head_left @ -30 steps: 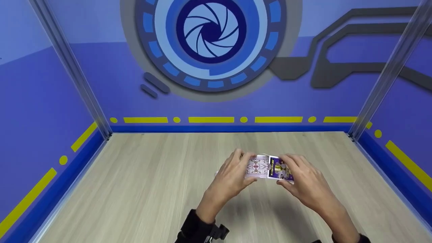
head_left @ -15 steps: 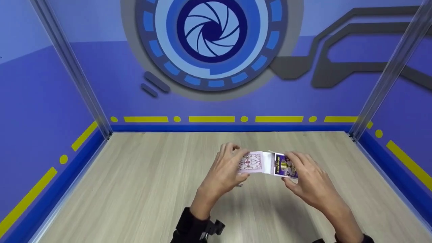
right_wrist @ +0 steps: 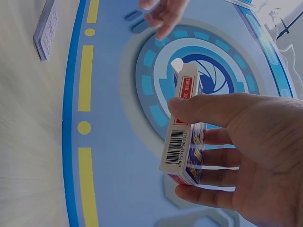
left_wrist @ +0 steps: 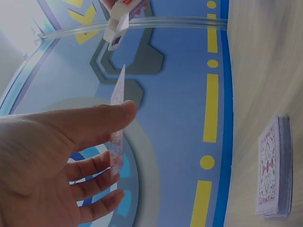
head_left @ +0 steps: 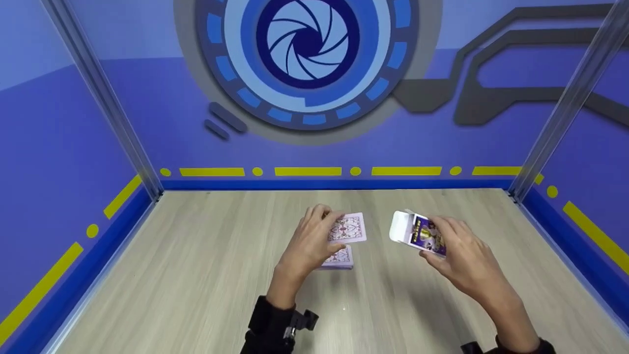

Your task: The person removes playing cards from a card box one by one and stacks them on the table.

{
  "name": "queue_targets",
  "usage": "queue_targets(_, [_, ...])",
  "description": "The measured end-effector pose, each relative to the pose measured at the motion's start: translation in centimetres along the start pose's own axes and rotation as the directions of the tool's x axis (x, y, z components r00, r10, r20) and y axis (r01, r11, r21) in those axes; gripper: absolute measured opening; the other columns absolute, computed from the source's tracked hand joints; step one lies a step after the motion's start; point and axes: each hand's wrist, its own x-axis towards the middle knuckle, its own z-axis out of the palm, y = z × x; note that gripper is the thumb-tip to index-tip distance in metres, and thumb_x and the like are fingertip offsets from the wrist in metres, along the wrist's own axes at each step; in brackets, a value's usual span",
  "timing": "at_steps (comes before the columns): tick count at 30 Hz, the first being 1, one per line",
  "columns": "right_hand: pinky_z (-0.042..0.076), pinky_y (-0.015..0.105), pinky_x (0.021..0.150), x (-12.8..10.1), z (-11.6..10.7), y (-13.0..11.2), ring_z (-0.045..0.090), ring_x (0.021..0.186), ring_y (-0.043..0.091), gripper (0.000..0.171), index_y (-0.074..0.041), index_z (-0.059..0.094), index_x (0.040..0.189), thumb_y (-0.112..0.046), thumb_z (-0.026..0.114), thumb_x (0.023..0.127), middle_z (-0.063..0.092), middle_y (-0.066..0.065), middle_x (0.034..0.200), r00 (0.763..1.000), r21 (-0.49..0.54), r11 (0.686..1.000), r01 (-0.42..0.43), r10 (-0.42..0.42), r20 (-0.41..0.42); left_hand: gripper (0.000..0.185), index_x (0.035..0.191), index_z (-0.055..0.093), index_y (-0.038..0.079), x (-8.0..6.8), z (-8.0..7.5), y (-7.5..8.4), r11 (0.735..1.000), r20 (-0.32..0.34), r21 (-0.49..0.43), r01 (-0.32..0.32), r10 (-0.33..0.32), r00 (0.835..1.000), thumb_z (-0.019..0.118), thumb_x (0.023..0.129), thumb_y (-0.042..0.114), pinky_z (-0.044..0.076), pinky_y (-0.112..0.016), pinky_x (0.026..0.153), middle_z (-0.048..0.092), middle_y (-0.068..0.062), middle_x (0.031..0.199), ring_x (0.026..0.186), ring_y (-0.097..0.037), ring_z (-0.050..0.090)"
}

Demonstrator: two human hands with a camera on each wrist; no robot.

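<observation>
Staged recording booth, blue walls bore a printed camera-aperture graphic, clear corner posts framed a wood-grain tabletop.

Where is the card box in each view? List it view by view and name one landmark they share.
Head: the card box is right of centre, flap open, held in the right hand above the table.
Left wrist: top edge, left of centre, small and partly cut off.
Right wrist: centre, barcode edge facing the camera, pinched between thumb and fingers.
Shared landmark: the card deck on the table, also seen at and.
</observation>
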Motion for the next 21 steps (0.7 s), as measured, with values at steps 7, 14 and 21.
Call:
queue_targets(7, [0.054, 0.057, 0.072, -0.1, -0.2, 0.5, 0.06, 0.105, 0.036, 0.073, 0.0, 0.054, 0.141, -0.016, 0.09, 0.08, 0.061, 0.023, 0.129, 1.0, 0.003, 1.0, -0.018, 0.018, 0.015, 0.064, 0.141, 0.062, 0.007, 0.1, 1.5, -1.4, 0.994, 0.127, 0.026, 0.109, -0.112, 0.986, 0.087, 0.084, 0.021, 0.044, -0.042, 0.104, 0.058, -0.008, 0.129, 0.12, -0.024, 0.05])
queue_targets(14, [0.053, 0.058, 0.074, -0.2, -0.3, 0.4, 0.059, 0.106, 0.036, 0.073, -0.002, 0.053, 0.143, -0.018, 0.09, 0.081, 0.06, 0.023, 0.13, 0.999, -0.003, 1.0, -0.031, 0.032, 0.034, 0.064, 0.136, 0.064, 0.005, 0.3, 3.9, -3.2, 0.989, 0.166, 0.028, 0.143, -0.145, 0.975, 0.091, 0.078, 0.014, 0.045, -0.046, 0.105, 0.063, -0.01, 0.129, 0.122, -0.027, 0.054])
queue_targets(21, [0.053, 0.06, 0.077, -0.2, -0.2, 0.3, 0.06, 0.109, 0.037, 0.073, -0.002, 0.054, 0.142, -0.018, 0.09, 0.08, 0.06, 0.022, 0.131, 0.999, -0.011, 1.0, -0.026, 0.027, 0.037, 0.061, 0.133, 0.065, 0.003, 0.2, 5.9, -4.4, 0.986, 0.198, 0.045, 0.162, -0.168, 0.966, 0.09, 0.078, 0.013, 0.046, -0.047, 0.103, 0.064, -0.012, 0.125, 0.118, -0.029, 0.055])
